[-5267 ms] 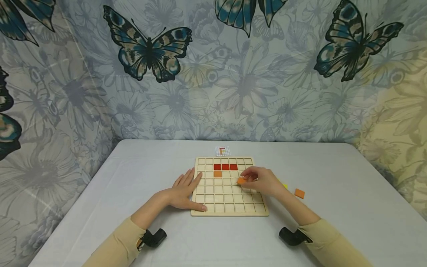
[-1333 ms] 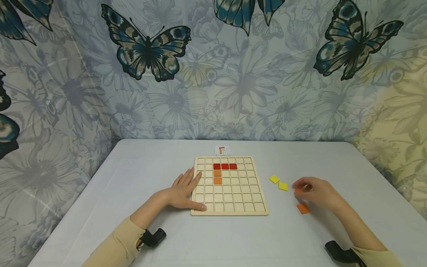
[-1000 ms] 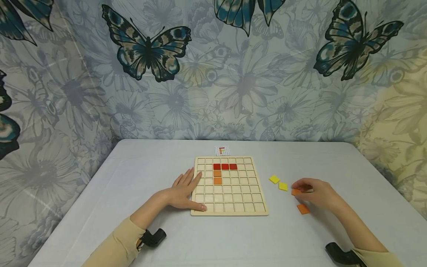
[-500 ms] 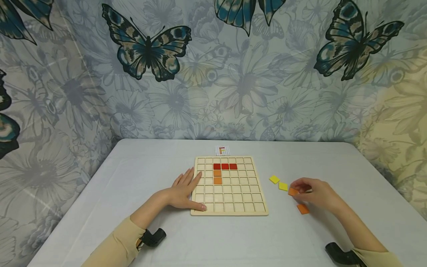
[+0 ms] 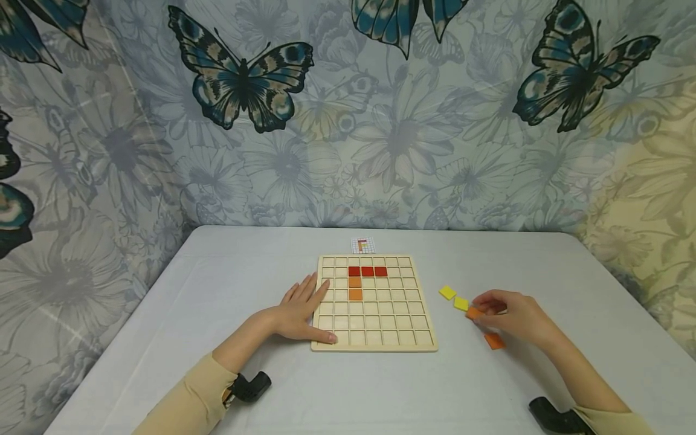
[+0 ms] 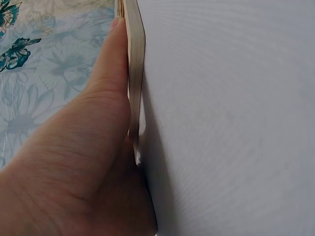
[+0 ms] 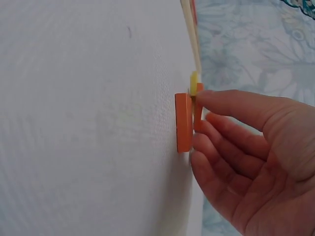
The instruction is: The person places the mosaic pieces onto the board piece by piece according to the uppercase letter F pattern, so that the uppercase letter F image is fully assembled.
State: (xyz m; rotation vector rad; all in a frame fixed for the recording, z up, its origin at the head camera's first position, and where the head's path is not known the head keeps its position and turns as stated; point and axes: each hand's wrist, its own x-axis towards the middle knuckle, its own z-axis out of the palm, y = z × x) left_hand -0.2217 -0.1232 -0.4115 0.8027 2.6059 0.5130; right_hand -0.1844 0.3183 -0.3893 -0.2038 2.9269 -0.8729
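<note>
Right-hand grip (image 5: pixel 509 312): orange tile (image 5: pixel 472 313) pinched at tip, yellow tile (image 5: pixel 460 304) just beyond.

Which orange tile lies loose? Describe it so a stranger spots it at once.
On the white-covered table, find the wooden grid board, then look right to the right hand. Below it in the head view lies a square orange tile. Unlike its yellow neighbours it is orange, and unlike the pinched orange tile, it lies free.

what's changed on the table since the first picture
The right hand let go of its earlier tile, apparently the lower orange tile on the board, moved right and now pinches another orange tile. The left hand stayed on the board's left edge; the three red tiles stayed put.
</note>
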